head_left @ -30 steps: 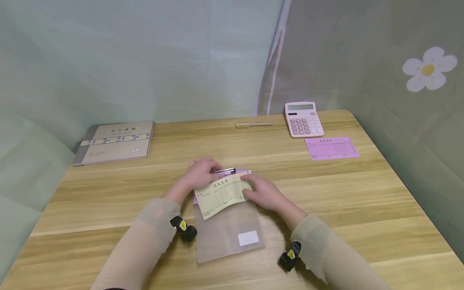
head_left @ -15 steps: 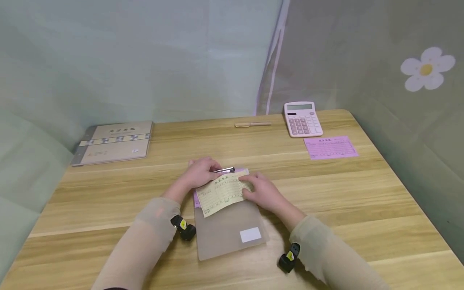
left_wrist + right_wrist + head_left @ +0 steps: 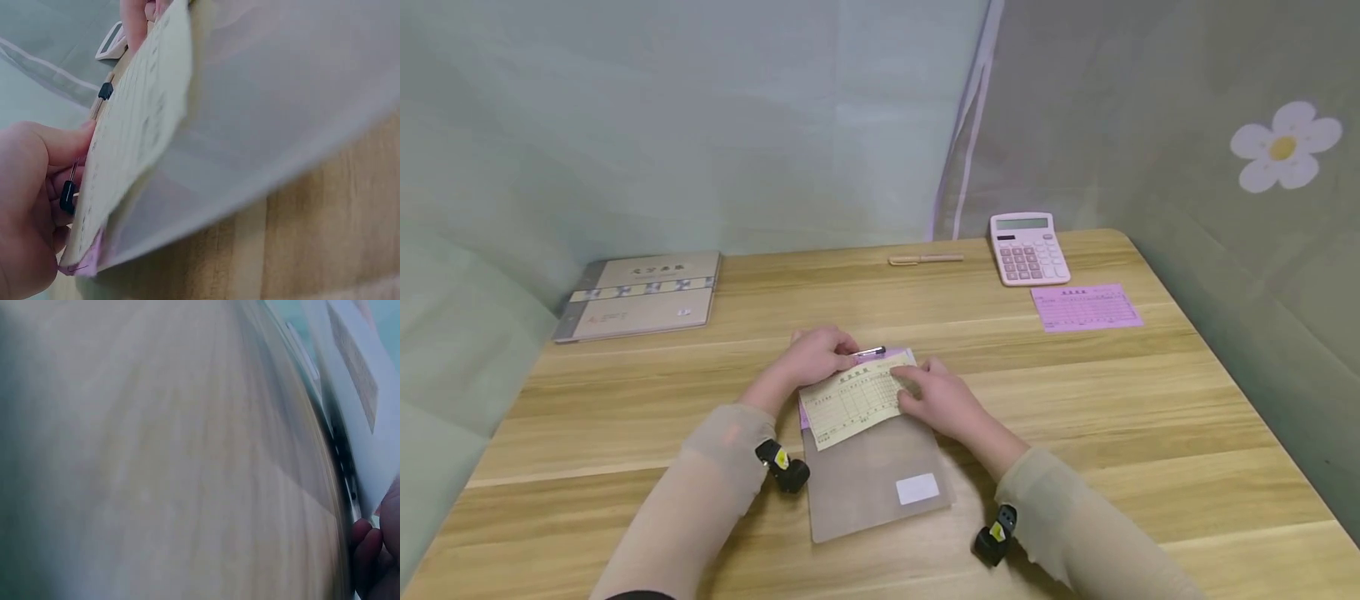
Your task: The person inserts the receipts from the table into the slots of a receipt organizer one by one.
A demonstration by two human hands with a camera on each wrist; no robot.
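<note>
A translucent file folder [image 3: 872,479] with a white label lies in the middle of the table. Over its upper part is a yellow printed form [image 3: 853,407], and a purple sheet [image 3: 806,418] peeks out beneath. At the folder's top edge sits a metal clip [image 3: 871,352] with black ends, clearer in the left wrist view. My left hand [image 3: 816,357] grips this clip edge, its thumb [image 3: 69,140] along the form's top and fingers curled behind. My right hand [image 3: 943,400] pinches the form's right edge between thumb and forefinger; the right wrist view catches only its fingertips.
A banded account book [image 3: 643,296] lies at the back left. Along the back edge are a capped pen [image 3: 927,259] and a pink calculator [image 3: 1028,248], with a purple form [image 3: 1086,307] in front of the calculator. Cloth curtains [image 3: 760,125] hang behind the table.
The yellow form has shifted slightly left and lies flatter over the folder. The folder's lower end has swung slightly right. Both hands keep nearly the same places.
</note>
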